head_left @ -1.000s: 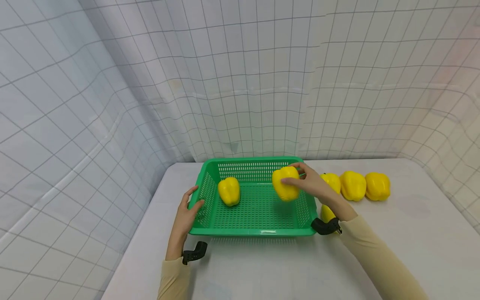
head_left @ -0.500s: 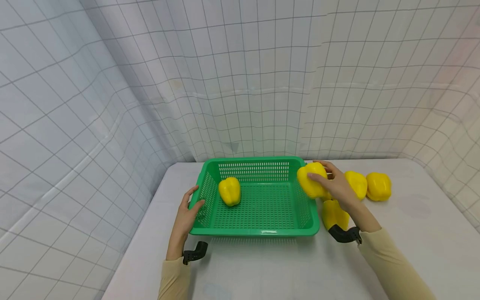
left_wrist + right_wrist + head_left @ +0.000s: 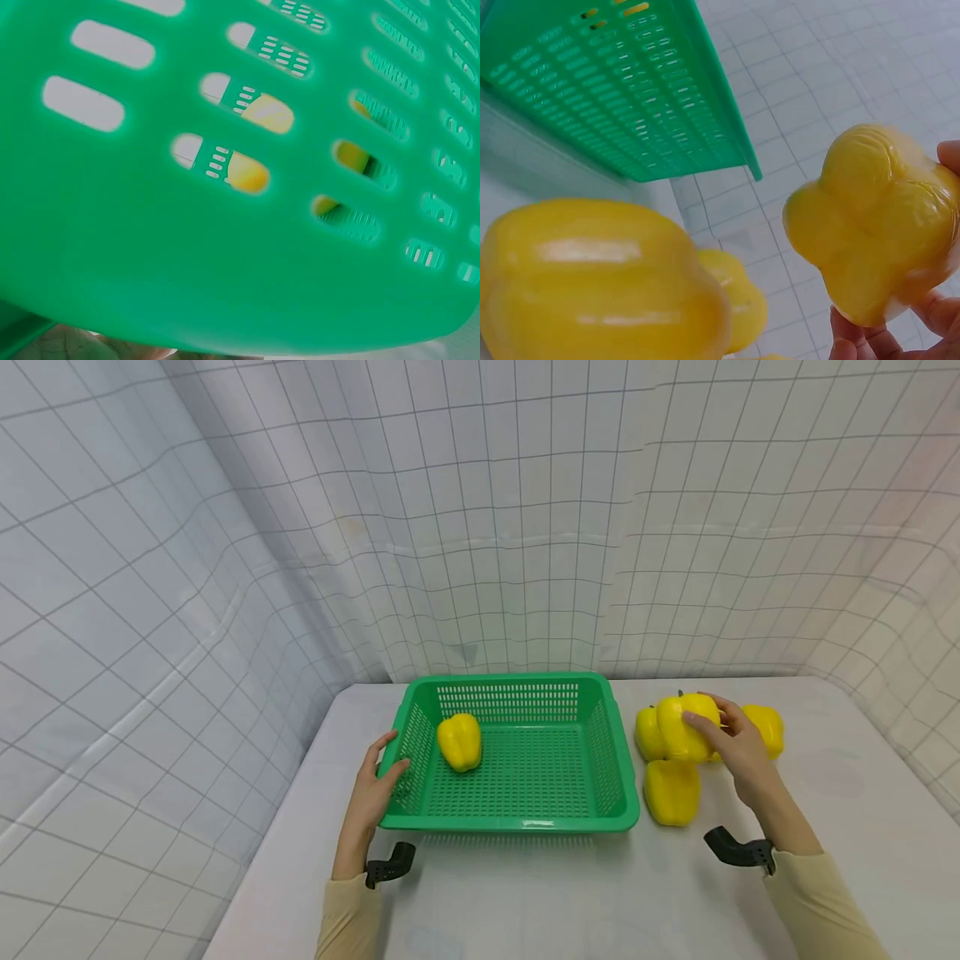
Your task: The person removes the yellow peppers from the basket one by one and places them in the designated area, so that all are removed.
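Observation:
My right hand [image 3: 742, 764] holds a yellow bell pepper [image 3: 688, 735] between thumb and fingers, over the group of peppers right of the basket. In the right wrist view that held pepper [image 3: 881, 225] shows its lobed end. At the far left, my left hand [image 3: 367, 797] grips the rim of a green plastic basket [image 3: 510, 824], thumb on the inner side. Inside the basket lies one yellow bell pepper [image 3: 459, 743], towards the left. The left wrist view is mostly filled by the slotted basket wall [image 3: 150, 247], which hides most of that hand.
More yellow bell peppers lie on the white table right of the basket: one in front [image 3: 672, 793], one behind [image 3: 649, 732], one at the far right [image 3: 767, 731]. Another is mostly hidden behind the held pepper. A white gridded sheet [image 3: 517, 543] hangs behind the table.
My right hand has carried the held pepper from over the basket's right part, across its rim, to the peppers on the right. The left hand and basket have stayed in place.

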Tool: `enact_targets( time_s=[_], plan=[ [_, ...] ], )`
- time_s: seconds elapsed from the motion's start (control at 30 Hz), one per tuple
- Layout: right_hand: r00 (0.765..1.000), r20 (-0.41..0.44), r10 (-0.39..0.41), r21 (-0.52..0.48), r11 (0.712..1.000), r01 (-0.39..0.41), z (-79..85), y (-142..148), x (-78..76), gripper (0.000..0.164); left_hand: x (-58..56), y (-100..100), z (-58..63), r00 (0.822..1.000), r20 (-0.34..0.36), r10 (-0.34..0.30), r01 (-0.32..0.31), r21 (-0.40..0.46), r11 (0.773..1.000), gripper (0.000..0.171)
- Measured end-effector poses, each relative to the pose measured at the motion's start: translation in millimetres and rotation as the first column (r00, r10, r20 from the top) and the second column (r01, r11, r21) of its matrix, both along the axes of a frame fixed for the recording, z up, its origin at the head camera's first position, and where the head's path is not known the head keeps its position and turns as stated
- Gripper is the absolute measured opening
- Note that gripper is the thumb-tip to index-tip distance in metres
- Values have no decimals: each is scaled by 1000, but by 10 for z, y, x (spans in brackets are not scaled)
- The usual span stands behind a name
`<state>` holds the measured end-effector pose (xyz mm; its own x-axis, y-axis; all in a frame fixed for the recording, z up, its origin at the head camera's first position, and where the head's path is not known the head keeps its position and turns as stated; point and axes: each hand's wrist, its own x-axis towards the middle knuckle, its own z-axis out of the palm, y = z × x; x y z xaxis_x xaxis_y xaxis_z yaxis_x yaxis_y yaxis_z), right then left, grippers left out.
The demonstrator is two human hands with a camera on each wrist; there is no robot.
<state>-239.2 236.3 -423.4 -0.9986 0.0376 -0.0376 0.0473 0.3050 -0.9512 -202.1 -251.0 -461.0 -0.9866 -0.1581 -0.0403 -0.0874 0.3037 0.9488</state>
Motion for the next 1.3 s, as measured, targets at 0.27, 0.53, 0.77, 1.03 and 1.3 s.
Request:
enact_targets(
  time_s=[0.27, 0.53, 0.77, 1.03, 1.3],
  plan=[
    [999, 20, -46, 69, 997, 45, -135, 259, 103, 80, -10, 6, -13, 1000, 3, 1, -1, 13, 1000, 54],
    [996, 73, -51, 87, 995, 45, -293, 452, 201, 85, -3, 1, -2, 1000, 1, -1, 1, 7, 1000, 54],
    [995, 98, -23, 121, 993, 11, -444, 558, 258, 83, 3, -6, -2, 1000, 12, 1, -1, 10, 1000, 54],
    [992, 128, -10, 128, 992, -7, -594, 609, 294, 82, 0, -4, 4, 1000, 15, 3, -3, 8, 1000, 54],
    [985, 170, -9, 151, 988, -17, -692, 649, 305, 84, -7, -7, -2, 1000, 13, 2, -2, 9, 1000, 53]
  ],
)
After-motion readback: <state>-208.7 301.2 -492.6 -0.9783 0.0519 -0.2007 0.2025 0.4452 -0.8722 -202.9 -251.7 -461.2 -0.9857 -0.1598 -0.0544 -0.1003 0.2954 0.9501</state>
